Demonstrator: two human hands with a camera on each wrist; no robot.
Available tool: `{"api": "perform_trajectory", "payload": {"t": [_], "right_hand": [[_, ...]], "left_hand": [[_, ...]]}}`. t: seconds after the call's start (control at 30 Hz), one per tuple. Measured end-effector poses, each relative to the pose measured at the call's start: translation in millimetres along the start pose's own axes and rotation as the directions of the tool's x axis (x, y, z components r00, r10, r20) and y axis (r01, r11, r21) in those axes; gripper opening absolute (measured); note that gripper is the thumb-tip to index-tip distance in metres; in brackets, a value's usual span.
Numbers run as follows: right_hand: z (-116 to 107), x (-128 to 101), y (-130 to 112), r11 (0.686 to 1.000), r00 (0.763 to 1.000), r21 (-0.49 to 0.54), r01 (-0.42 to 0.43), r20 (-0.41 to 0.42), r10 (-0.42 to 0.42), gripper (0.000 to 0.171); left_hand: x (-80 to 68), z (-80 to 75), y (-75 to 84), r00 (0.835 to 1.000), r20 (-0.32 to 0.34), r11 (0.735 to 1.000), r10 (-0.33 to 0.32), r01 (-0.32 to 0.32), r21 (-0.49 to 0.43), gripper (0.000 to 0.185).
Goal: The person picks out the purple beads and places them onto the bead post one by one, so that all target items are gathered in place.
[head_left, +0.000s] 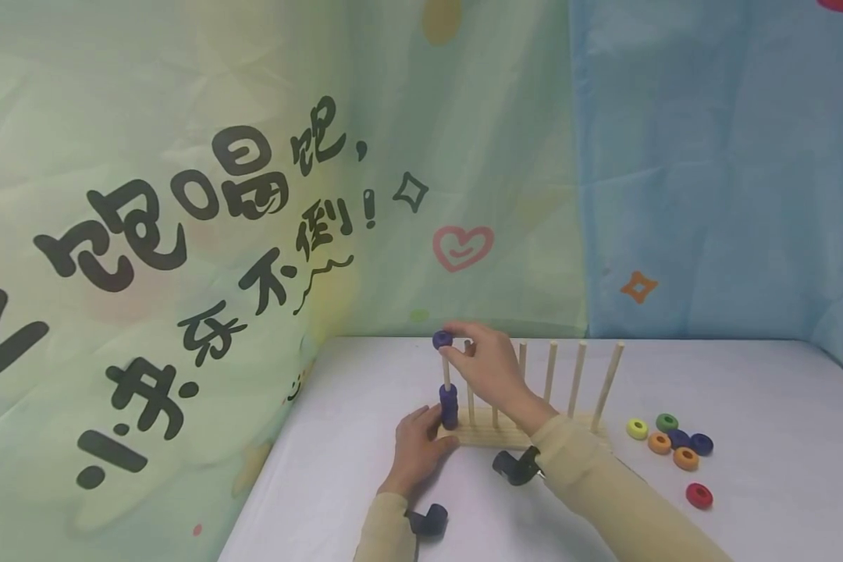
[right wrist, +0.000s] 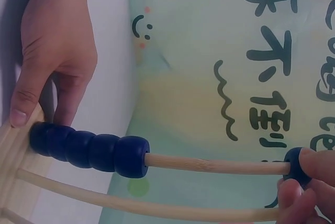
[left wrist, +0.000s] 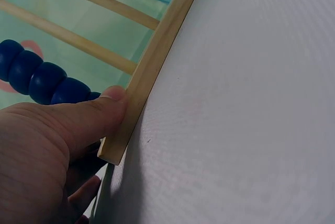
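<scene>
Right hand point(head_left: 488, 367) pinches a blue ring point(head_left: 442, 339) atop the upright peg point(head_left: 446, 373) — left hand point(head_left: 417, 449) grips the wooden base point(head_left: 488, 437) below.

Dark blue rings point(head_left: 449, 406) on pale wooden pegs point(head_left: 578, 378); loose rings point(head_left: 674, 449) yellow, green, orange, blue, red on the white counter point(head_left: 745, 390); cream sleeves point(head_left: 604, 484).

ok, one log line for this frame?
right hand: pinches blue ring at top of end peg | left hand: grips rack base | blue stack low on same peg | loose rings on table
</scene>
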State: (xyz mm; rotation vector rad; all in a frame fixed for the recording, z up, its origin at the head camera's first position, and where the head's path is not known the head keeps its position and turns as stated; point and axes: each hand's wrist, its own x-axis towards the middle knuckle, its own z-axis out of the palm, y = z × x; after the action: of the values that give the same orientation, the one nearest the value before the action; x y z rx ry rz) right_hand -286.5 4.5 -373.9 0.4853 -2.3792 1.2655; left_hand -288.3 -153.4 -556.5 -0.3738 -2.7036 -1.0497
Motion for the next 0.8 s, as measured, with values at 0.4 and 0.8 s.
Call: {"api": "perform_trajectory", "payload": {"t": [0.4, 0.8], "right_hand": [[4.9, -2.5, 10.5, 0.999, 1.000, -0.044, -0.030, -0.004, 0.029, 0.030], [6.8, -7.9, 11.4, 0.999, 0.999, -0.030, -0.031, 0.014, 0.032, 0.033]], "left_hand": [[0.6, 0.8, -0.7, 1.000, -0.015, 1.000, 0.015, -0.015, -0.006, 0.058], [-0.4, -0.6, 1.4, 1.000, -0.013, 1.000, 0.014, -0.014, -0.009, 0.058]]}}
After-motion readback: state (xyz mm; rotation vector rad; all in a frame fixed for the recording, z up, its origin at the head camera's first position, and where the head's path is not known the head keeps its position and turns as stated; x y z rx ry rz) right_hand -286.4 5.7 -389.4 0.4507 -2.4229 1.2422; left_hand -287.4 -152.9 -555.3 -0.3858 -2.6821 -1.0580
